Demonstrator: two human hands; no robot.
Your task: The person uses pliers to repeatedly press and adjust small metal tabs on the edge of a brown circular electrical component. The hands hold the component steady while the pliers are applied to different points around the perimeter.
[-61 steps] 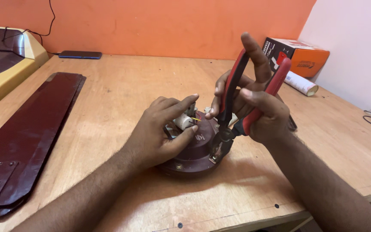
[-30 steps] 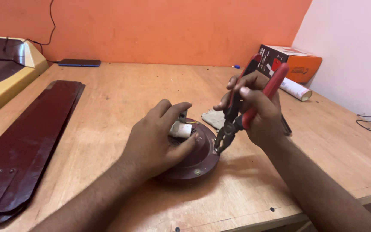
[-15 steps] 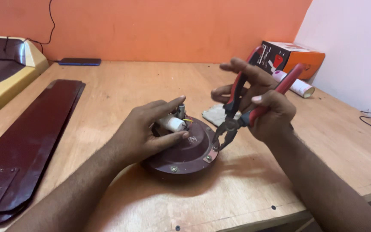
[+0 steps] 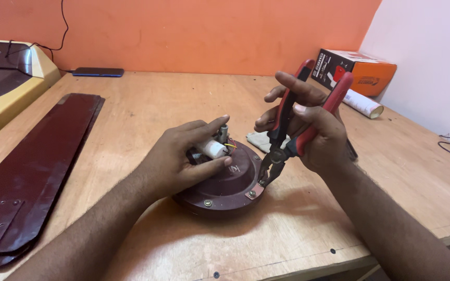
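Note:
A round dark maroon fan motor housing (image 4: 230, 190) lies on the wooden table (image 4: 147, 104) in front of me. My left hand (image 4: 183, 156) rests on its top and pinches a small white cylinder (image 4: 212, 149) with wires beside the centre shaft (image 4: 223, 133). My right hand (image 4: 308, 130) holds red-handled pliers (image 4: 292, 130) upright, handles spread, jaws (image 4: 267, 171) pointing down at the right edge of the housing.
Dark maroon fan blades (image 4: 32, 166) lie stacked at the left. A yellow-edged board (image 4: 6, 83) sits far left, a dark flat phone (image 4: 99, 72) by the orange wall. An orange-and-black box (image 4: 358, 70), a white roll (image 4: 360, 104) and a cloth (image 4: 259, 140) lie to the right.
My left hand has shifted from covering the housing top to pinching the white cylinder. The right hand has opened the plier handles and kept the jaws at the housing's right edge.

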